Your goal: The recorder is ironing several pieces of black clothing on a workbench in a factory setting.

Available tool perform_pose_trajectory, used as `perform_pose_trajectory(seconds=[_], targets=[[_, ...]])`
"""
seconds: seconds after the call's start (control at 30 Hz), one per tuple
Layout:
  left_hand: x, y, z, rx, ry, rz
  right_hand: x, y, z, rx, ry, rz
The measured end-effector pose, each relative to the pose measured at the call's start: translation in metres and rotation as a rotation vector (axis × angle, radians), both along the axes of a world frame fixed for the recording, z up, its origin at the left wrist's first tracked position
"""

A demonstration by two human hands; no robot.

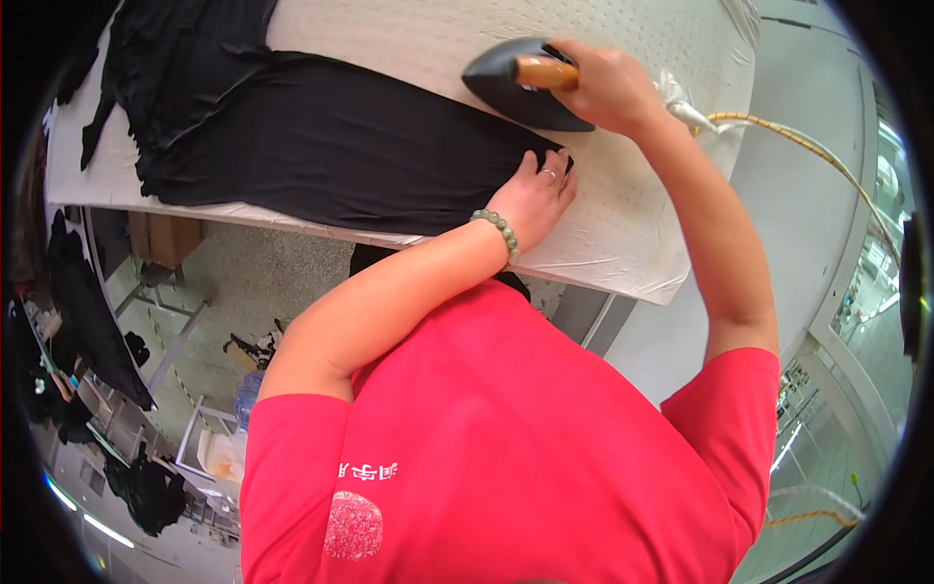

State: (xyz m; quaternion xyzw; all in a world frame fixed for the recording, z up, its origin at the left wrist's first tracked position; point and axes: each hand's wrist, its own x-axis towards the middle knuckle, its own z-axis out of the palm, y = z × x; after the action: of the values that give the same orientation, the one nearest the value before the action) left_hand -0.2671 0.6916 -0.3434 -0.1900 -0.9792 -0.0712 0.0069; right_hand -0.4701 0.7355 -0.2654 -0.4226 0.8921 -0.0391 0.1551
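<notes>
Black cloth (pixel 321 146) lies across the pale padded table (pixel 360 24) in my head view, its smooth, tapering panel running from the bunched part at the upper left to a narrow end near the middle, close to the table's front edge. At that narrow end I see the left hand (pixel 533 200) resting, its fingers slightly parted and bent over the cloth's corner; its thumb is hidden, so I cannot tell whether the fabric is pinched. A ring (pixel 550 173) sits on one finger and a green bead bracelet (pixel 498 230) circles the wrist. My right hand (pixel 613 88) has its fingers wrapped around the orange-brown handle (pixel 545 72) of a dark iron (pixel 496 86), whose pointed tip faces left. The iron is at the panel's upper edge, near the left hand but apart from it; I cannot tell whether its sole overlaps the fabric. Beyond the right wrist, a yellow hose (pixel 803 138) curves away to the right. Below the table at left stands a brown box (pixel 167 238).
</notes>
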Motion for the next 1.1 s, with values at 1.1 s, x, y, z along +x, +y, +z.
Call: perform_pose_trajectory(seconds=[1.1], targets=[[-0.069, -0.409, 0.02, 0.081, -0.343, 0.322, 0.069, -0.179, 0.018, 0.099, -0.098, -0.085]])
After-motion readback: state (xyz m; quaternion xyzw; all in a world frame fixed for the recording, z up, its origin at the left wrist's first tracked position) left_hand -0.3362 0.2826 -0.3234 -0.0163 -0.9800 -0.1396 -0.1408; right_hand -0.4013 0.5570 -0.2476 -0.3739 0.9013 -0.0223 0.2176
